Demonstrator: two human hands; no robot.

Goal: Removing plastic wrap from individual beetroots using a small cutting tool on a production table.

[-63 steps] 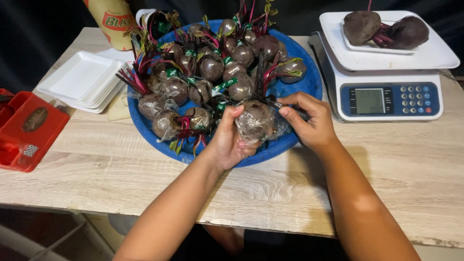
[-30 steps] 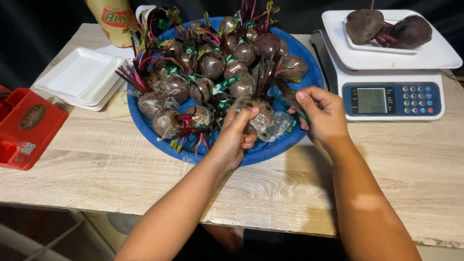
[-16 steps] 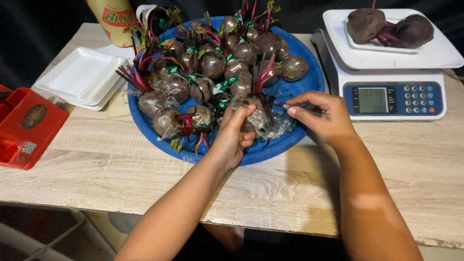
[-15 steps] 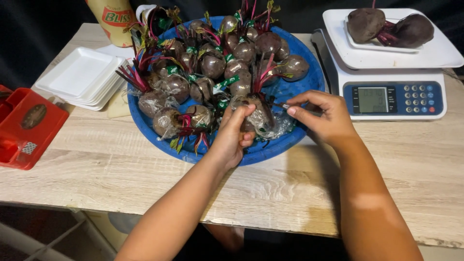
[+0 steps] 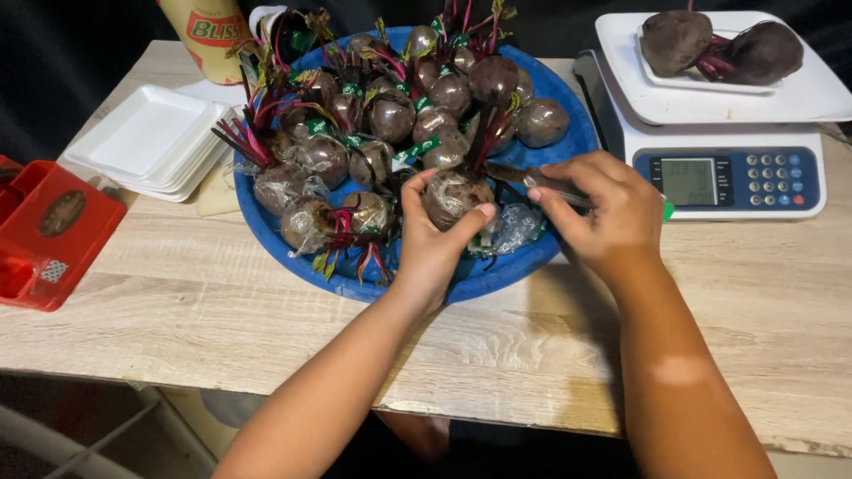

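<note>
The left hand [image 5: 432,253] is cupped around a wrapped beetroot [image 5: 454,195], with the thumb on its right side and the fingers on its left. The beetroot sits at the front of the blue tray [image 5: 568,142], upright, its red stems pointing up and away. The right hand [image 5: 596,206] is pinched closed on the loose end of the clear plastic film [image 5: 516,226] that trails from the beetroot; a small green piece shows at the far edge of this hand, and what it is cannot be told.

The tray rests on the pale wood-grain worktop [image 5: 266,328] and is heaped with more film-wrapped beetroots [image 5: 390,115], most bound with green tape at the stem. These crowd the held beetroot on its left and rear sides; two wrapped ones [image 5: 337,213] lie just beside the left hand.

To the right of the tray, touching or nearly touching its rim, stands a digital scale [image 5: 728,177] with a blue panel. A white foam tray on its platform carries two unwrapped beetroots [image 5: 719,44].

To the left of the blue tray lies a stack of white foam trays [image 5: 146,137]. A red plastic box [image 5: 53,231] sits at the left edge of the worktop. A tan bag [image 5: 209,31] stands behind the tray.
</note>
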